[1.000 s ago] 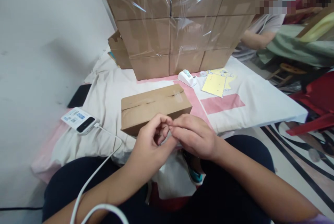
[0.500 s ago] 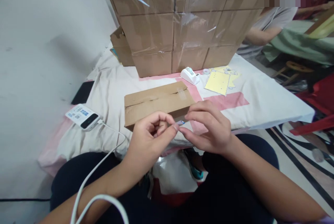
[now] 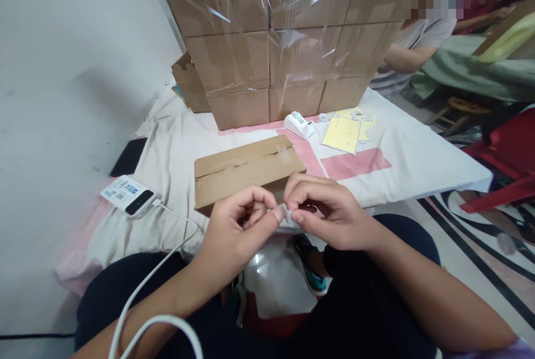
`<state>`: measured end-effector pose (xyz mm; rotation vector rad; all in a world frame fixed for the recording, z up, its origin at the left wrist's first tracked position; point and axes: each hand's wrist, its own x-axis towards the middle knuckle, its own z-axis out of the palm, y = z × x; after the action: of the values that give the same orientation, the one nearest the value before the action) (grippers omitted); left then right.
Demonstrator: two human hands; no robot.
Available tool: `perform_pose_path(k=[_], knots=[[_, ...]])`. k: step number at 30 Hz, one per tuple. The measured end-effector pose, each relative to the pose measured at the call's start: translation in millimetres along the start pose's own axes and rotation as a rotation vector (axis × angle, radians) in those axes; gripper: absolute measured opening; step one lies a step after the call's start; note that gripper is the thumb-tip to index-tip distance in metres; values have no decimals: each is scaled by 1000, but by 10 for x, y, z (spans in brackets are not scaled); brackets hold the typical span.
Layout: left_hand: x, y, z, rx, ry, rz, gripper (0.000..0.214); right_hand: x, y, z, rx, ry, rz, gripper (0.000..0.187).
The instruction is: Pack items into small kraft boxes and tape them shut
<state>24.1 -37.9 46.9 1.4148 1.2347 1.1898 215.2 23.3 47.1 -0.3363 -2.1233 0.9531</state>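
Note:
My left hand [image 3: 240, 228] is closed, its thumb and forefinger pinching a small whitish piece [image 3: 287, 215]. From the other side, my right hand [image 3: 328, 211] grips the same piece between thumb and fingers. It is thin and mostly covered by my fingertips, so I cannot tell what kind of thing it is. Both hands are over the table's front edge, above my lap. Just behind them lies a closed cardboard box [image 3: 246, 169] with a slit along its top and a bit of clear tape. A small white tape dispenser [image 3: 297, 125] sits farther back.
Stacked cardboard boxes [image 3: 234, 61] under clear film stand at the back. Yellow sheets [image 3: 343, 133] lie to the right. A white device [image 3: 129, 197] with a white cable [image 3: 175, 245] and a black phone-like slab [image 3: 129, 156] are on the left. Another person [image 3: 412, 55] sits beyond, near a red chair [image 3: 510, 153].
My right hand's fingers have curled from loosely spread to a pinch on the small piece, which now shows whitish between both hands. The view has shifted slightly.

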Motion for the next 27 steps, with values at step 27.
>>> perform_pose_path(k=[27], knots=[[335,-280,-161,1398,156,684,77,-154,760,-359,-519,434,291,11]])
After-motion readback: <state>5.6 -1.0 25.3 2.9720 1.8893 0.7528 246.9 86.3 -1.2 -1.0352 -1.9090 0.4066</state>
